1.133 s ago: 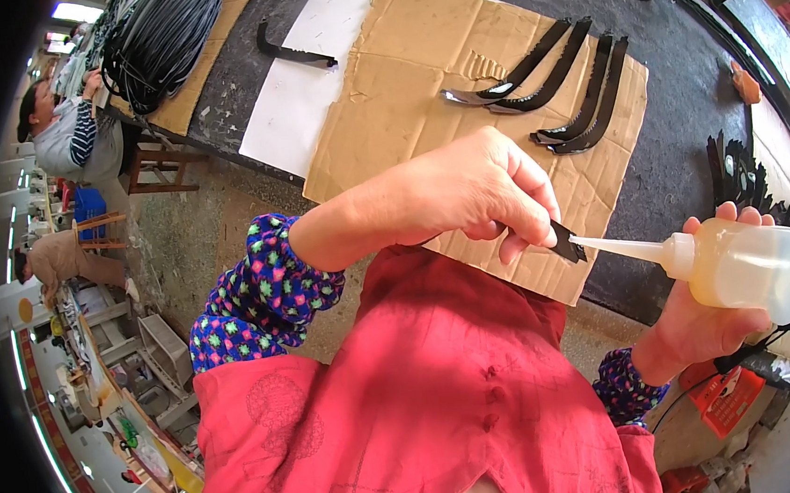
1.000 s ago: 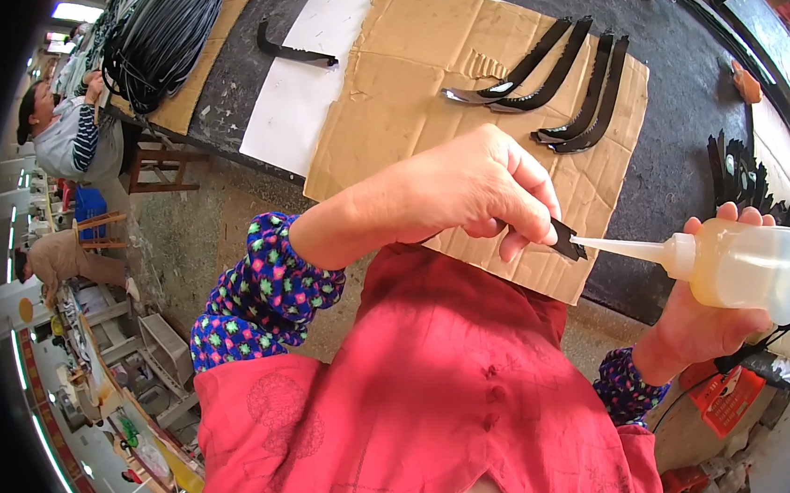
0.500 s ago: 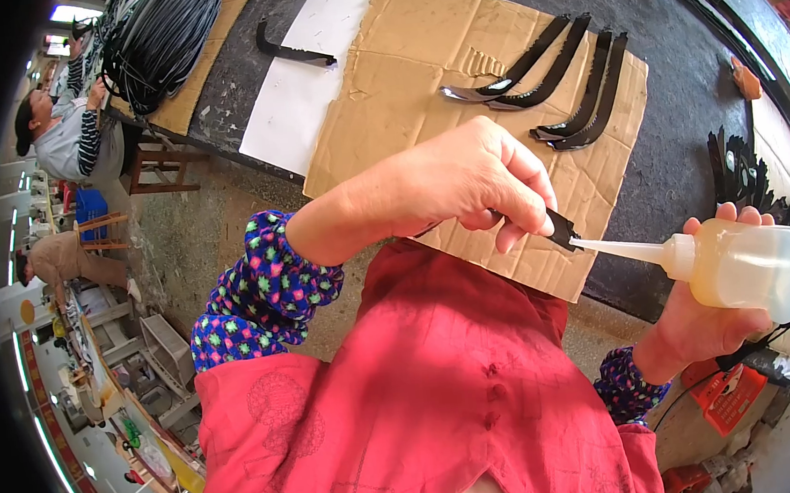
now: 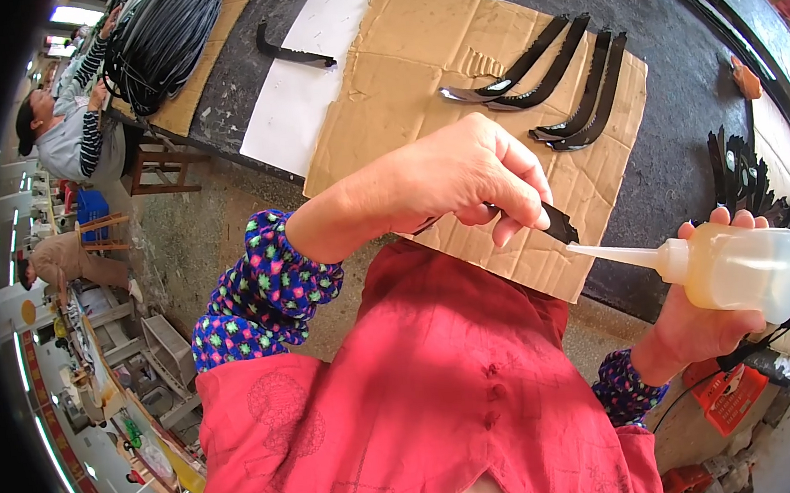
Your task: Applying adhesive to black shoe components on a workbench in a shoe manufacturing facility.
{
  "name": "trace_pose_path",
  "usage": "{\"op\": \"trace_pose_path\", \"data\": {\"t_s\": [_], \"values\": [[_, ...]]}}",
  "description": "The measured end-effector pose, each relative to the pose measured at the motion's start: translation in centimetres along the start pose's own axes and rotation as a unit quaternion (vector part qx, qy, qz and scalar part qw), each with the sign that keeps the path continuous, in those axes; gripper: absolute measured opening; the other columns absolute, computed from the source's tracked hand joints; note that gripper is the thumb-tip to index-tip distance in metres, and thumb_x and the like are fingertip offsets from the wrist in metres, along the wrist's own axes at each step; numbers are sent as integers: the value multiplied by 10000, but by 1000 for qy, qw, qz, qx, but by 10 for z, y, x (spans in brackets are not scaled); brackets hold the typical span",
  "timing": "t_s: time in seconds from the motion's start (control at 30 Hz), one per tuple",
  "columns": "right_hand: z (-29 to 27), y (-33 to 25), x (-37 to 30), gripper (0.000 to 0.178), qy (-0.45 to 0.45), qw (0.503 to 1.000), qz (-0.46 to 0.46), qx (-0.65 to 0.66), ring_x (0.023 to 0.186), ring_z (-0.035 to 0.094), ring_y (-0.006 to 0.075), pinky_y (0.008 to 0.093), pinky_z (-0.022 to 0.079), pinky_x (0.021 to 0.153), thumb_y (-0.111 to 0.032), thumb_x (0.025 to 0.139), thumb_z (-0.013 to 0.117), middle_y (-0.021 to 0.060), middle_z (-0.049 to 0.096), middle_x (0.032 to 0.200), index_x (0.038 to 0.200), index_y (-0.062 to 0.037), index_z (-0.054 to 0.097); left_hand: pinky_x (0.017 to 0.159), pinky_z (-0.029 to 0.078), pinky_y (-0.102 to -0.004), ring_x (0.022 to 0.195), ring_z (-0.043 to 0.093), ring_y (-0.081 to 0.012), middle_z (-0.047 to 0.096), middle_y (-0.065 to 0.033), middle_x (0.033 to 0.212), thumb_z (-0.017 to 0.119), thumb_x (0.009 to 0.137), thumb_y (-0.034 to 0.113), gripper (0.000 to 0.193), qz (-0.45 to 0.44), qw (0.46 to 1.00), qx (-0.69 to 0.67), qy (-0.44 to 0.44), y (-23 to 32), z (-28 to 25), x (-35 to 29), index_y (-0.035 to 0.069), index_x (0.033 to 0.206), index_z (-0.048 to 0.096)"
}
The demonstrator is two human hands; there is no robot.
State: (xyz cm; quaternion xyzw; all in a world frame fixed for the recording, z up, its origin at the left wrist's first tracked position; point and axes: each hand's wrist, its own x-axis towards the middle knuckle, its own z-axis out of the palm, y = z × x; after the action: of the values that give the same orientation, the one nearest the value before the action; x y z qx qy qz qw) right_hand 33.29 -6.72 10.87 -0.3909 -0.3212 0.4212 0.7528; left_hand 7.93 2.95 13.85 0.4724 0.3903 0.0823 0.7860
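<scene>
My left hand (image 4: 493,182) pinches a black strip (image 4: 559,225) between thumb and fingers, above the near edge of a cardboard sheet (image 4: 410,95). In my right hand (image 4: 693,324) is a translucent squeeze bottle (image 4: 745,270) with yellowish liquid, tilted on its side. Its long thin nozzle (image 4: 616,253) points left, the tip at the end of the strip; whether it touches I cannot tell. Several curved black strips (image 4: 579,99) with toothed edges lie on the cardboard, some with shiny ends. Another black strip (image 4: 294,54) rests on white paper to the left.
The cardboard lies on a dark worktable (image 4: 672,81). More black strips (image 4: 746,178) are heaped at the right edge, near an orange-brown lump (image 4: 746,78). A large bundle of black cords (image 4: 161,46) sits at the far left. A person (image 4: 65,125) works beyond it, beside a wooden stool (image 4: 163,168).
The bottle has shifted slightly left and its nozzle tip has dropped a little along the strip's end. My left hand has barely moved. The person at the far left has raised an arm.
</scene>
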Motion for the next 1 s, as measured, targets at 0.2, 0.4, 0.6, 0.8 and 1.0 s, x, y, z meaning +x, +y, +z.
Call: {"op": "trace_pose_path", "data": {"t_s": [0.2, 0.4, 0.6, 0.8, 1.0], "values": [[-5, 1, 2, 1022, -3, 1000, 4, 8, 1146, 469, 340, 514, 483, 874, -569, 611, 771, 126, 418, 1260, 1336, -19, 306, 429, 308, -153, 512, 535, -39, 588, -21, 612, 684, 757, 105, 151, -3, 1000, 0, 9, -2, -4, 1, -15, 842, 649], [-11, 6, 8, 979, -40, 997, -8, 69, 1221, 403, 356, 528, 421, 943, -507, 685, 738, 154, 389, 1325, 1375, -9, 254, 422, 299, -157, 509, 530, -37, 589, -23, 612, 685, 756, 87, 145, -7, 1000, -8, 7, -2, -7, 2, -19, 847, 647], [-25, 14, 13, 918, -111, 987, 9, 112, 1280, 348, 375, 536, 382, 985, -447, 745, 716, 162, 370, 1356, 1394, -24, 224, 402, 294, -155, 477, 510, -35, 610, -34, 630, 665, 796, 100, 150, 6, 1000, -2, 23, 15, -21, 2, -14, 890, 640], [-45, 29, 23, 838, -36, 992, 32, 113, 1284, 347, 371, 534, 344, 1007, -407, 795, 676, 147, 357, 1377, 1394, -28, 230, 447, 436, -232, 473, 552, -115, 635, -84, 652, 613, 858, 209, 246, 121, 932, 215, 264, 45, -88, 73, -37, 850, 601], [-51, 37, 33, 844, 38, 994, 22, 99, 1220, 405, 381, 511, 419, 937, -414, 766, 700, 156, 409, 1321, 1372, -22, 263, 656, 506, -391, 690, 642, -309, 637, -191, 729, 672, 800, 208, 246, 157, 824, 353, 415, 23, -116, 174, -32, 821, 620]]}}
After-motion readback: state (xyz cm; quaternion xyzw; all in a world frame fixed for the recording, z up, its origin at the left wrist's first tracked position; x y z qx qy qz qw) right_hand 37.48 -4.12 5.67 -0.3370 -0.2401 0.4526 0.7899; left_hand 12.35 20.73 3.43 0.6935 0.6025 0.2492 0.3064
